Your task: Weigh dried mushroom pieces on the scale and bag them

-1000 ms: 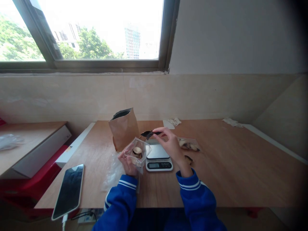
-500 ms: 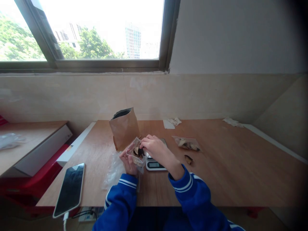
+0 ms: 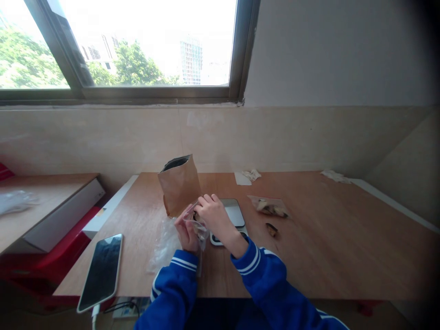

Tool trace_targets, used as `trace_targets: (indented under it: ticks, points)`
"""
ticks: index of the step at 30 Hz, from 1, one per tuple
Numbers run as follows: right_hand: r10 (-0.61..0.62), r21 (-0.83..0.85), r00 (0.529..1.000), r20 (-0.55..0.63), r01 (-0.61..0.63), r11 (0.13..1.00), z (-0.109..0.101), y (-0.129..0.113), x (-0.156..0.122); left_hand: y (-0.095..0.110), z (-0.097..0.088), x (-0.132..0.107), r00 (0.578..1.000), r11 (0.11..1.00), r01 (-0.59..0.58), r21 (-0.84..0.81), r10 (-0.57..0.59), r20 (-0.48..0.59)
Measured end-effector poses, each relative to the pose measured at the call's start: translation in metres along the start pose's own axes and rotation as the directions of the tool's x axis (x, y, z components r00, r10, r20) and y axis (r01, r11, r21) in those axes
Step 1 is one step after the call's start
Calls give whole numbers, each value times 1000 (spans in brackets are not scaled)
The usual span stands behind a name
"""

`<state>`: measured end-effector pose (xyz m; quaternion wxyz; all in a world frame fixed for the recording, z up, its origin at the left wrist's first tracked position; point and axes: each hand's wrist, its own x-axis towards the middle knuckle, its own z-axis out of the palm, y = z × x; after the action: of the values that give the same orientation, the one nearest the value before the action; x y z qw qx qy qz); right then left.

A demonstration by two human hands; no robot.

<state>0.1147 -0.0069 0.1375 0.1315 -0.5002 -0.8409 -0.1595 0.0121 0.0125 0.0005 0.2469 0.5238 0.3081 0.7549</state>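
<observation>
My left hand (image 3: 185, 234) grips a small clear plastic bag (image 3: 195, 222) with dark and pale slices inside. My right hand (image 3: 213, 215) is curled over the bag's mouth, fingertips pushed into it; what they pinch is hidden. Both hands hover just left of a small digital kitchen scale (image 3: 232, 214) on the wooden table (image 3: 326, 238). A brown paper pouch (image 3: 179, 185) stands open right behind the hands.
A phone (image 3: 101, 271) lies at the table's front left with a cable plugged in. Crumpled clear plastic (image 3: 162, 244) sits by my left wrist. A filled clear bag (image 3: 269, 206) and one loose dark slice (image 3: 271, 229) lie right of the scale. Paper scraps (image 3: 248, 176) sit near the wall.
My right hand carried a dark slice from above the scale leftward and down into the clear bag. The bag's mouth has narrowed under both hands, and the scale's plate is now uncovered.
</observation>
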Motion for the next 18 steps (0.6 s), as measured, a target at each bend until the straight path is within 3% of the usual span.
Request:
trace_targets:
  ticks: [6,13,16,18]
  points:
    - [-33,109,996,84,24,994,7,-1,-1,5,4,4,998,999,-48,-2,48,-35]
    - [90,116,992,92,-100,988,6,-3,-14,7,11,8,989,990,-137,-41,134,-54]
    - [87,173,995,47,-94,980,-4,-1,-20,11,14,8,992,992,-123,-29,122,-26]
    - [161,268,986,-47,-143,953,-14,3,-29,20,17,11,994,995,-100,1,100,-36]
